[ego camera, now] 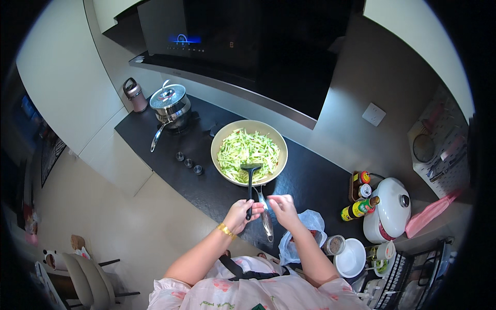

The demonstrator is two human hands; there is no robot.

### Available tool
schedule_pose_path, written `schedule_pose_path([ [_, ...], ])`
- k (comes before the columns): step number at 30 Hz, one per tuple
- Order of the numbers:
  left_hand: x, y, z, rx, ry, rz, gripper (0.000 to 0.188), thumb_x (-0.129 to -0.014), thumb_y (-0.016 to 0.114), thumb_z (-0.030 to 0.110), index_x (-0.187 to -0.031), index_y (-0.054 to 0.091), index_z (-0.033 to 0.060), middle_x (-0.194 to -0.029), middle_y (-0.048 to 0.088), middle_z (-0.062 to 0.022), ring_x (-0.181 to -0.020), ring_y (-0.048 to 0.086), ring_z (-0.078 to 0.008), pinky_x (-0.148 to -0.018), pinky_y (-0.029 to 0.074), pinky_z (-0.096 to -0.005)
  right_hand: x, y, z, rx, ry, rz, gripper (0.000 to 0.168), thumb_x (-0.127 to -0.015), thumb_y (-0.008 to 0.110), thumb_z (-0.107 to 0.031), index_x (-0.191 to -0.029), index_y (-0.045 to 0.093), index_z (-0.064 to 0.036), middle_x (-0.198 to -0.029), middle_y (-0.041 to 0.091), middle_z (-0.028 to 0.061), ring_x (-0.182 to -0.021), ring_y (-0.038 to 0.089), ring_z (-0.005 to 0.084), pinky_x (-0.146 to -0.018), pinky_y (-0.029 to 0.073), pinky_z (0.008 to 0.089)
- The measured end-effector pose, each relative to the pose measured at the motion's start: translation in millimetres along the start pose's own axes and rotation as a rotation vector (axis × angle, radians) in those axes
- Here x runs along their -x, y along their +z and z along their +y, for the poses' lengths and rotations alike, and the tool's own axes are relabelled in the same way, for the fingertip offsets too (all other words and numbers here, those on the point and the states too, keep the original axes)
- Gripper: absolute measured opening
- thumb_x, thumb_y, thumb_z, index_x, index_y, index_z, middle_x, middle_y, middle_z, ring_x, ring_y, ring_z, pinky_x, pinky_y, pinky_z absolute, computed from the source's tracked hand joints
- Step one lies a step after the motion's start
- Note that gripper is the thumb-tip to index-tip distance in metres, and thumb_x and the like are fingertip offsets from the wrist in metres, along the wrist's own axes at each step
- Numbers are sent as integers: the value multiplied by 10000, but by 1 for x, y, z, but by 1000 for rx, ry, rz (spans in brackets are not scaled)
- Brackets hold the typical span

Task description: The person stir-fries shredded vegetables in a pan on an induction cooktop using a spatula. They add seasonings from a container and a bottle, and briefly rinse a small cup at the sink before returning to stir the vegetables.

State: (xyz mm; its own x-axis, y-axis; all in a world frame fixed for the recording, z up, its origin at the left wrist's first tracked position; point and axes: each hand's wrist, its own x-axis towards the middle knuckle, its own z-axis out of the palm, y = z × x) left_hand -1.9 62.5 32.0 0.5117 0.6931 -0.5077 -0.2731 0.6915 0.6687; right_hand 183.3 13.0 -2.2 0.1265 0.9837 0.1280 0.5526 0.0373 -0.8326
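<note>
A cream-coloured frying pan [282, 162] sits on the black cooktop, filled with thin pale-green vegetable strips [248, 149]. The black spatula [251, 182] rests its blade on the strips near the pan's front side. My left hand [241, 214], with a gold-coloured bracelet at the wrist, holds the spatula's handle between thumb and fingers. Alongside it, the pan's metal handle [266, 223] points towards me. Just right of that handle is my right hand [285, 210], fingers loosely bent and apart, with nothing visible in them.
At the back left stand a lidded steel saucepan [171, 110] and a pink flask [135, 95]. Under my right forearm lies a plastic bag [288, 248], beside a glass jar [335, 245] and white bowl [350, 257]. Further right are a sauce bottle [358, 209] and white cooker [390, 209]. The range hood [248, 58] overhangs the cooktop.
</note>
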Motion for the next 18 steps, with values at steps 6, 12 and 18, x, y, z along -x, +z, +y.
schedule_pose_path([
  [6, 32, -15, 22, 215, -13, -107, 134, -1011, 420, 179, -1077, 455, 67, -849, 494, -36, -555, 381, -93, -465, 312, -217, 26, 25, -10, -1338, 834, -345, 302, -938, 591, -194, -1209, 487, -109, -846, 555, 61, -533, 450, 111, -461, 417, 234],
  [12, 81, -30, 50, 328, 96, -170, 136, -1007, 414, 156, -1086, 452, 52, -845, 489, -47, -540, 378, -82, -436, 291, -196, -5, -22, -25, -1734, 871, -526, 62, -924, 556, -75, -974, 560, -111, -626, 416, -24, -402, 310, 27, -299, 252, 169],
  [18, 128, -36, 77, 348, 195, -138, 162, -988, 436, 142, -1105, 467, 34, -824, 483, -55, -505, 355, -71, -393, 249, -184, -27, -45, -65, -1506, 906, -486, 101, -906, 570, -67, -837, 504, -101, -600, 421, -28, -415, 363, 22, -306, 281, 172],
])
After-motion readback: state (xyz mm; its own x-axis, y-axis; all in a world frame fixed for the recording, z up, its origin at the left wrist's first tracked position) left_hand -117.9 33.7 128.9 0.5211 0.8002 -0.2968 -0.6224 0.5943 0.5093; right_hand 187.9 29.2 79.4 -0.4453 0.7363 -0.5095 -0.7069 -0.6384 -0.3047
